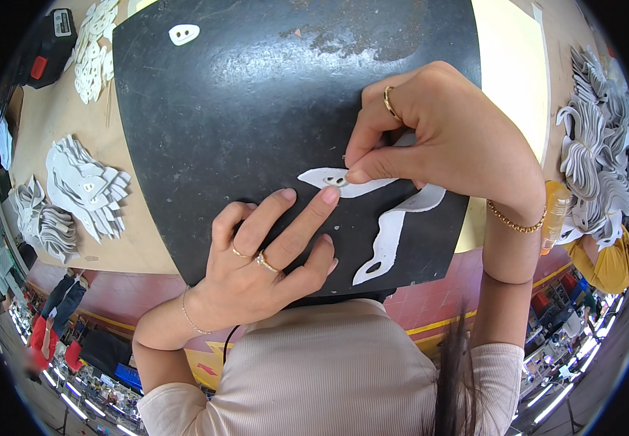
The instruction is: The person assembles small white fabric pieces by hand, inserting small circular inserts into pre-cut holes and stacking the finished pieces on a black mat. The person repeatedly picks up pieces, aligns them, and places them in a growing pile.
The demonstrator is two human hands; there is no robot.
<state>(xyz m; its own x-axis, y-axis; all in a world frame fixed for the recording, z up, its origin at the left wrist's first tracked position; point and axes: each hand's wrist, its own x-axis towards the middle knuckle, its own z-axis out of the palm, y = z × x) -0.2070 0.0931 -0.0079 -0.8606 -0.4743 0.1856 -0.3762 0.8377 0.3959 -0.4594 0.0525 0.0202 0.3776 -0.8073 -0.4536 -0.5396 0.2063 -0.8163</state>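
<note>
A white curved strip (364,190) of soft sheet material lies on the black mat (227,116), its far stretch passing under my right hand. At its pointed left end sits a small white patch (335,181) with two holes. My right hand (431,131) is closed, thumb and index pinched at the patch's right edge; the other fingers are curled and partly hidden. My left hand (274,254) has its fingers spread over the mat, the index fingertip touching the patch's lower edge. The strip's other end (378,263) folds toward me and has an oval hole.
Another two-holed patch (184,34) lies at the mat's far left. Heaps of patches (95,54), grey-white stacked pieces (88,187) and a black case (47,47) stand left. More stacked strips (594,145) and an orange translucent bottle (555,214) are right. Other people are at the sides.
</note>
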